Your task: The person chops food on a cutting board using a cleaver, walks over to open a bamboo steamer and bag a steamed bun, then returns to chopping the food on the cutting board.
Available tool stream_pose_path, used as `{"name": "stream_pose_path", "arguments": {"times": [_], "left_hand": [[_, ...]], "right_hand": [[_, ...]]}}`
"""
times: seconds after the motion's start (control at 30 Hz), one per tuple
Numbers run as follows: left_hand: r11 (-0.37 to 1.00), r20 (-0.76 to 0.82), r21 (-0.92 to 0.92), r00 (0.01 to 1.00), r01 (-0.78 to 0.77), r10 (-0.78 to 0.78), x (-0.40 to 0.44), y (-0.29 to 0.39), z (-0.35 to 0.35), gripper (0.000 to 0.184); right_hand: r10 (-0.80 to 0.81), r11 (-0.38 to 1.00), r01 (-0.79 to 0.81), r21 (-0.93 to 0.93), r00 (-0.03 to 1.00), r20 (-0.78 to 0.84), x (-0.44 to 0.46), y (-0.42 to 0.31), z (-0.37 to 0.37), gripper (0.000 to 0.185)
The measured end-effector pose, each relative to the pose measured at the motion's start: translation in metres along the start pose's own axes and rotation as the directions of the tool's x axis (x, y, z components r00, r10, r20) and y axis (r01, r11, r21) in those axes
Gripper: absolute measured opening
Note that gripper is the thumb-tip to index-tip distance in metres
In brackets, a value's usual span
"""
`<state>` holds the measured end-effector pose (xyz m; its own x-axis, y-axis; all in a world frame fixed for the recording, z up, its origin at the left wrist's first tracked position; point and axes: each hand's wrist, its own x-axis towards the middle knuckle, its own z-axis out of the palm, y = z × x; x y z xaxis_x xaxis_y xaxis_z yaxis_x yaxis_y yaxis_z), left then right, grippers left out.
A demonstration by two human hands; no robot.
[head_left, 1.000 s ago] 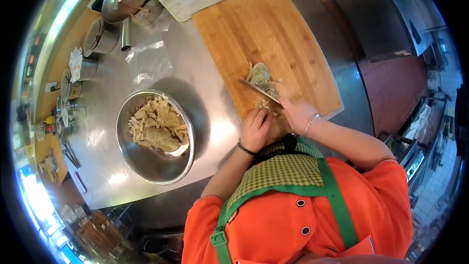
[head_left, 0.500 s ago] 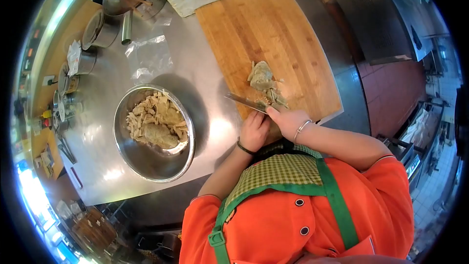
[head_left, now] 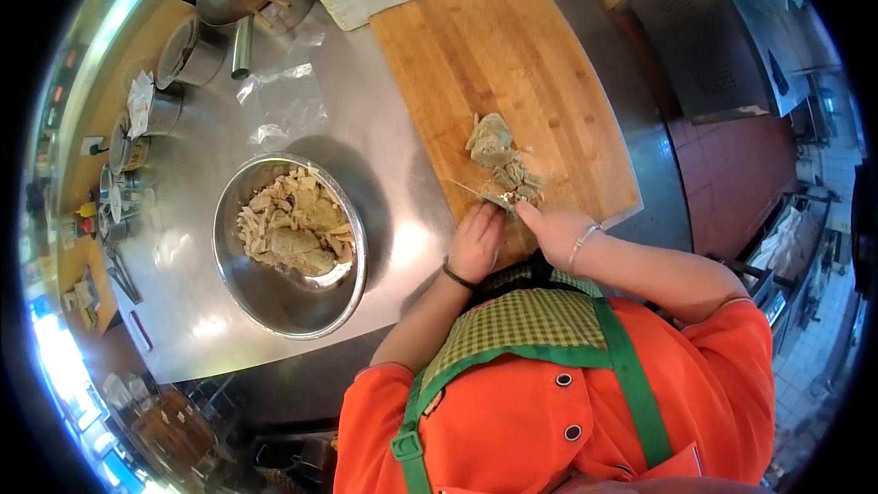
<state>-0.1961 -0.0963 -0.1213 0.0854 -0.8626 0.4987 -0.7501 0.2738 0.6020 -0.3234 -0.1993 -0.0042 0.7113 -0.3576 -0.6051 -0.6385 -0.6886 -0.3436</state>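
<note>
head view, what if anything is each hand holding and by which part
The right hand holds a knife by its handle end, the handle hidden in the grip. Whether the left hand holds anything cannot be told.

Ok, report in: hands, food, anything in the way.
Right hand gripping knife; left hand close to it, grip unclear. Food lump and smaller pieces on cutting board. No obstruction visible.

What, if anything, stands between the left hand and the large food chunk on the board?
The knife does: held in the right hand, it lies between the left hand and the large food chunk.
</note>
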Motion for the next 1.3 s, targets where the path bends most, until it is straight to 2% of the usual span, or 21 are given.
{"name": "stream_pose_path", "arguments": {"times": [0.07, 0.23, 0.3, 0.43, 0.5, 0.53, 0.6, 0.63, 0.7, 0.73, 0.83, 0.93, 1.0, 1.1, 1.13, 1.2, 1.27, 1.3], "left_hand": [[0.998, 0.045, -0.048, 0.998, 0.036, -0.034, -0.001, -0.002, 0.001, 0.029], [0.997, -0.005, -0.057, 0.999, 0.045, -0.046, -0.002, -0.002, -0.002, 0.024], [0.997, 0.004, -0.054, 0.999, 0.053, -0.053, -0.003, 0.001, -0.003, 0.025], [0.999, -0.022, -0.040, 1.000, 0.011, -0.012, 0.000, 0.005, -0.004, 0.030], [1.000, -0.037, -0.024, 0.999, 0.006, -0.007, 0.004, 0.003, -0.007, 0.029], [0.999, -0.044, -0.034, 0.999, 0.013, -0.014, 0.005, 0.003, -0.007, 0.028], [0.998, -0.035, -0.057, 0.999, 0.027, -0.029, 0.001, 0.008, -0.007, 0.028], [0.999, -0.027, -0.040, 0.999, 0.025, -0.026, 0.001, 0.007, -0.008, 0.028], [0.999, -0.023, -0.024, 0.999, 0.026, -0.026, 0.002, 0.005, -0.008, 0.029], [1.000, -0.004, -0.016, 1.000, 0.024, -0.024, 0.002, 0.005, -0.009, 0.028], [0.999, 0.020, -0.006, 0.999, 0.033, -0.033, -0.001, 0.003, -0.008, 0.030], [0.998, 0.041, -0.018, 0.998, 0.058, -0.057, -0.007, -0.002, -0.005, 0.032], [0.996, 0.057, -0.037, 0.996, 0.075, -0.073, -0.010, 0.000, -0.003, 0.033], [0.998, -0.020, -0.057, 0.999, 0.028, -0.029, -0.002, -0.002, -0.004, 0.029], [1.000, -0.054, -0.019, 0.998, -0.010, 0.009, 0.000, 0.000, -0.006, 0.029], [0.998, -0.085, 0.018, 0.995, -0.060, 0.061, 0.000, 0.001, -0.007, 0.030], [0.999, -0.097, -0.029, 0.995, -0.038, 0.035, -0.001, 0.001, -0.005, 0.032], [0.999, -0.098, -0.028, 0.995, -0.034, 0.031, -0.004, 0.003, -0.005, 0.032]], "right_hand": [[0.026, 0.999, -0.026, -0.041, 1.000, -0.001, 0.011, -0.007, 0.003, 0.032], [0.058, 0.995, -0.060, -0.082, 0.998, -0.024, 0.015, -0.011, 0.009, 0.035], [0.031, 0.998, -0.023, 0.052, 0.987, -0.158, 0.023, -0.006, 0.011, 0.035], [-0.003, 0.995, 0.025, 0.098, 0.975, -0.220, 0.035, -0.005, 0.007, 0.034], [0.134, 0.979, -0.098, 0.176, 0.970, -0.204, 0.022, -0.007, -0.008, 0.036], [0.127, 0.982, -0.093, 0.167, 0.969, -0.210, 0.013, -0.008, -0.015, 0.036], [0.057, 0.998, -0.058, -0.014, 0.996, -0.065, -0.012, -0.012, -0.015, 0.035], [0.059, 0.998, -0.060, -0.014, 0.996, -0.064, -0.018, -0.012, -0.015, 0.035], [0.097, 0.993, -0.091, -0.081, 0.992, 0.076, -0.023, -0.010, -0.016, 0.035], [0.097, 0.992, -0.090, -0.083, 0.992, 0.085, -0.021, -0.011, -0.015, 0.035], [0.067, 0.994, -0.059, -0.092, 0.993, 0.093, -0.011, -0.014, -0.016, 0.034], [0.060, 0.998, -0.059, -0.025, 0.997, 0.040, 0.006, -0.018, -0.006, 0.031], [-0.022, 0.998, 0.017, -0.064, 0.997, -0.077, 0.013, -0.013, 0.008, 0.028], [0.010, 0.999, -0.015, -0.036, 0.990, -0.137, 0.019, -0.010, 0.009, 0.026], [0.009, 0.999, -0.015, -0.036, 0.990, -0.141, 0.020, -0.008, 0.007, 0.026], [0.135, 0.987, -0.120, 0.104, 0.980, -0.145, 0.021, -0.004, -0.002, 0.027], [0.112, 0.993, -0.106, 0.046, 0.985, -0.134, 0.004, -0.010, -0.007, 0.028], [0.087, 0.996, -0.087, 0.001, 0.994, -0.067, -0.006, -0.013, -0.010, 0.028]]}}
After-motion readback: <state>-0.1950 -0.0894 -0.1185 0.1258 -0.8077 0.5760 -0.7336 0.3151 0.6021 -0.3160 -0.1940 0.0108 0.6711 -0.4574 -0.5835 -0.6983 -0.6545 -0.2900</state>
